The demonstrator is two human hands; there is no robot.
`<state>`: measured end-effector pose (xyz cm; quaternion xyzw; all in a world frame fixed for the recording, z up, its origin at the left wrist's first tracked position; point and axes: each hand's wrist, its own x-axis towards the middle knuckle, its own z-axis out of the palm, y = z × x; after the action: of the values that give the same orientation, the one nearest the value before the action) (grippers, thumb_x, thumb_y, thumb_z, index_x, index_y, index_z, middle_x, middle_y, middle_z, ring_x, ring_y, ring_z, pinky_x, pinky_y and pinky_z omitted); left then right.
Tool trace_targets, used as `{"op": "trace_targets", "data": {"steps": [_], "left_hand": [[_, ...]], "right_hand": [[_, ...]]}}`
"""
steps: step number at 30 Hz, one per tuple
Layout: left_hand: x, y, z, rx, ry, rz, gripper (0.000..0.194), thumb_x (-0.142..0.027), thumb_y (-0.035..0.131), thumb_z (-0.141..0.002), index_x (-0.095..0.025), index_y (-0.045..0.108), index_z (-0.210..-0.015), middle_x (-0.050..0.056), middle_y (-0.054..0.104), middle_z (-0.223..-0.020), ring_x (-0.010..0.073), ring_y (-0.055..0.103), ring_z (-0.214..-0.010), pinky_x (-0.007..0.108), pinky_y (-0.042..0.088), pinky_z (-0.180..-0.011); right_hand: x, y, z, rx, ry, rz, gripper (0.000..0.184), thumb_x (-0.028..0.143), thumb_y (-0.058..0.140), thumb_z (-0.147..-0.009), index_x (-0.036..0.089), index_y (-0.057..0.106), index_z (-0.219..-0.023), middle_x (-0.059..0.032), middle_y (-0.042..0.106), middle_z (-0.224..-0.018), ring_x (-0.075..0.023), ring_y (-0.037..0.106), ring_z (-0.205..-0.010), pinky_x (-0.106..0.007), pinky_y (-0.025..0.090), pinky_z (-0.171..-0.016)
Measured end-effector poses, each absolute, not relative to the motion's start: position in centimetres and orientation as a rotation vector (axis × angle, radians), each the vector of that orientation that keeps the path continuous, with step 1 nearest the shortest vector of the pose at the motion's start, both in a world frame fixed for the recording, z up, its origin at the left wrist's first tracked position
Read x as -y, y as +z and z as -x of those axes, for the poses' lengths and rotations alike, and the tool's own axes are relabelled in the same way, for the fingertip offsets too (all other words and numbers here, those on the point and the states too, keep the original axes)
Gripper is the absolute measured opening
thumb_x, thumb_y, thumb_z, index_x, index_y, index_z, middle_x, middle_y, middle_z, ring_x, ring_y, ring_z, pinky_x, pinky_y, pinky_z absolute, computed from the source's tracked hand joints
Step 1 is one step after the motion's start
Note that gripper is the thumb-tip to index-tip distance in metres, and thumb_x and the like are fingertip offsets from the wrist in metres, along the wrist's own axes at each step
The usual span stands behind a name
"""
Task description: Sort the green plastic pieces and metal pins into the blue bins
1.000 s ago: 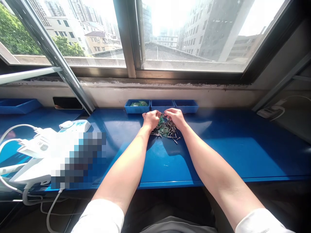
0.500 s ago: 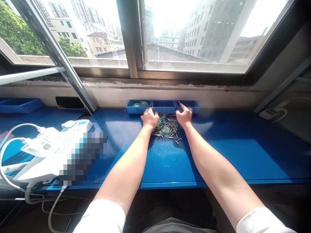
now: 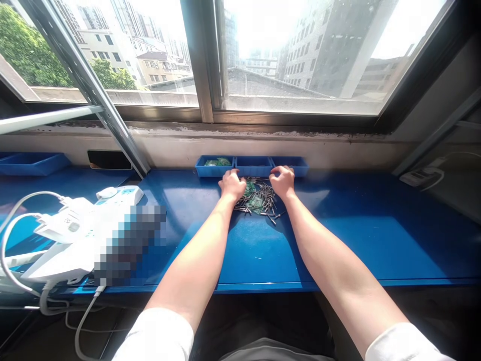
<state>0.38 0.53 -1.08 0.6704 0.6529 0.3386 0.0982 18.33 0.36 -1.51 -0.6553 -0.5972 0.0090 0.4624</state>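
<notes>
Left hand (image 3: 232, 184) sits at the upper left of the pile, fingers (image 3: 233, 173) curled and half closed, tips down on or just above the counter (image 3: 349, 235). Right hand (image 3: 282, 181) sits at the upper right, fingers (image 3: 277, 170) also curled, tips just in front of the right tray (image 3: 298, 173). Cannot tell whether either hand has hold of anything small.

Pile of thin steel pins (image 3: 267, 198) and flat green circuit-board pieces (image 3: 256, 202) lies loose on the glossy blue counter, between the hands. Three blue plastic trays stand in a row behind it; left tray (image 3: 205, 173) holds green pieces (image 3: 217, 162). Middle tray (image 3: 253, 173) sits directly behind the pile.
</notes>
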Motion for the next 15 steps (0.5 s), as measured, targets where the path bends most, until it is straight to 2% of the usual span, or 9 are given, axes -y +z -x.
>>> {"op": "trace_targets", "data": {"steps": [3, 6, 15], "left_hand": [[-0.6, -1.2, -0.4, -1.918, 0.974, -2.013, 0.039, -0.032, 0.046, -0.081, -0.021, 0.053, -0.117, 0.011, 0.055, -0.123, 0.0267, 0.047, -0.119, 0.041, 0.034, -0.098], [-0.5, -1.1, -0.4, -1.915, 0.942, -2.03, 0.038, -0.031, 0.046, -0.08, -0.021, 0.054, -0.117, 0.01, 0.055, -0.123, 0.0265, 0.047, -0.119, 0.041, 0.034, -0.098], [-0.4, -1.1, -0.5, -1.899, 0.919, -2.049, 0.036, -0.03, 0.047, -0.08, -0.021, 0.057, -0.113, 0.01, 0.057, -0.121, 0.0266, 0.047, -0.118, 0.041, 0.034, -0.097]], "right_hand": [[-0.3, -1.6, -18.0, 1.63, 0.148, 1.638, 0.019, 0.025, 0.054, -0.068, 0.019, 0.068, -0.078, -0.0046, 0.067, -0.084, -0.021, 0.057, -0.089, -0.03, 0.044, -0.081], [-0.1, -1.6, -17.5, 1.763, 0.245, 1.73, 0.019, 0.032, 0.058, -0.068, 0.019, 0.069, -0.076, -0.0048, 0.069, -0.083, -0.0194, 0.06, -0.082, -0.028, 0.045, -0.074], [0.5, -1.5, -15.8, 1.814, 0.167, 1.849, 0.016, 0.03, 0.057, -0.071, 0.02, 0.068, -0.075, -0.0076, 0.069, -0.09, -0.0217, 0.062, -0.084, -0.027, 0.044, -0.068]]}}
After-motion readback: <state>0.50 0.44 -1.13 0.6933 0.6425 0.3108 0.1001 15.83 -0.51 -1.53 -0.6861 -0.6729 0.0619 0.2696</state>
